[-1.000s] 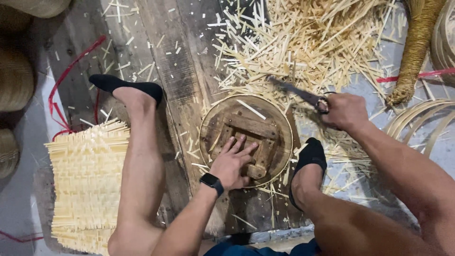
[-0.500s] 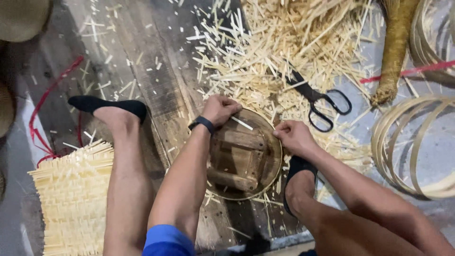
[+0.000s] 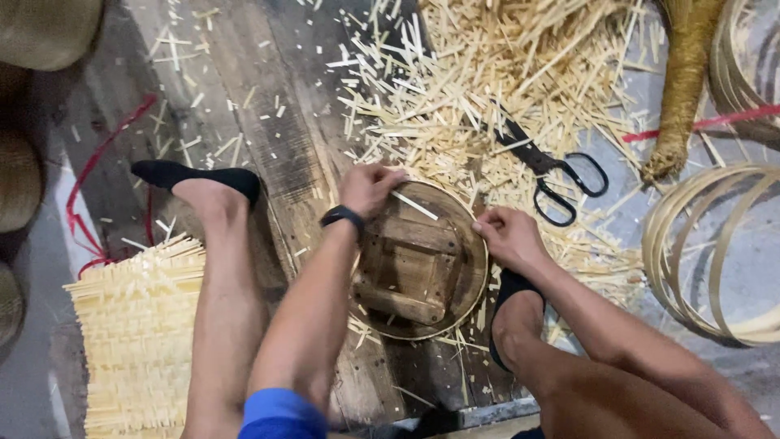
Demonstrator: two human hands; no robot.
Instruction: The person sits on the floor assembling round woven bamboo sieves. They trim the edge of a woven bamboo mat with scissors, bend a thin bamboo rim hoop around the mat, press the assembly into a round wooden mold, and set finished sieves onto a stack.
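Between the person's two feet, on the dark floor planks [image 3: 268,122], lies one round wooden form [image 3: 422,264] with crossed wooden blocks set inside its rim. The left hand [image 3: 367,187] grips the far edge of its rim, fingers curled and pressed together over the edge; a black wristband [image 3: 342,216] sits on that wrist. The right hand [image 3: 508,236] holds the right side of the rim, fingers bent and closed against it. One pale splinter [image 3: 414,205] lies across the form near the left hand.

One pair of black-handled scissors [image 3: 552,171] lies just beyond the right hand, apart from it, on a wide heap of bamboo offcuts [image 3: 487,89]. One flat woven bamboo mat [image 3: 134,333] lies left of the left leg. Both feet wear black socks: one [image 3: 195,177] on the left, one [image 3: 508,293] beside the form. A stack of bamboo hoops [image 3: 715,252] lies at the right, too overlapped to count. One red cord [image 3: 97,187] loops along the floor at the left.
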